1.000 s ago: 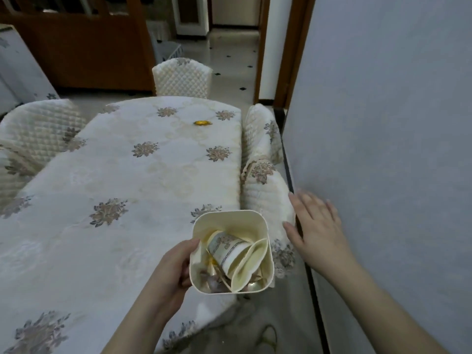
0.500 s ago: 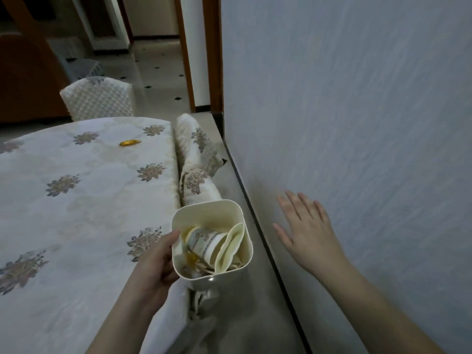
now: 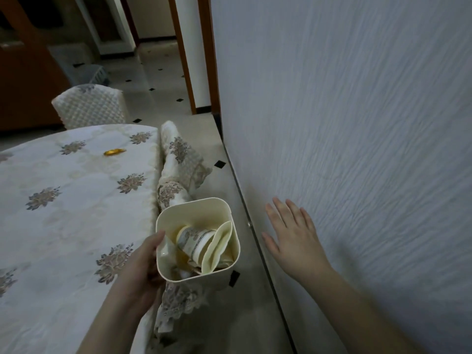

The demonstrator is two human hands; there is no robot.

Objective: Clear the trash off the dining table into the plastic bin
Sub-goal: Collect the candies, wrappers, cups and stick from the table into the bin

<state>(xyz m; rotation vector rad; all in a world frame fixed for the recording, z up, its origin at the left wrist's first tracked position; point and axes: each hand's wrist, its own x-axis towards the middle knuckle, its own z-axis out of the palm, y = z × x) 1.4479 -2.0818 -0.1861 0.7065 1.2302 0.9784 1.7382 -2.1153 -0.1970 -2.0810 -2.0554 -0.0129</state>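
Cream plastic bin (image 3: pixel 231 226), holding cups, gripped by our left hand (image 3: pixel 143 264); right hand (image 3: pixel 291 236) spread, free. Next: gold wrapper (image 3: pixel 115 151) at eleven o'clock on the bench (image 3: pixel 63 213).

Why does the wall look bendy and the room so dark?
Head view: the wide-angle lens curves the wall and door frame; dim light keeps everything grey, with a soft shadow beside the right hand; the far doorway is murky.

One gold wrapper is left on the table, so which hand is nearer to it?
Left. The left hand grips the bin at the table edge, the gold wrapper farther up the table; the right hand is by the wall.
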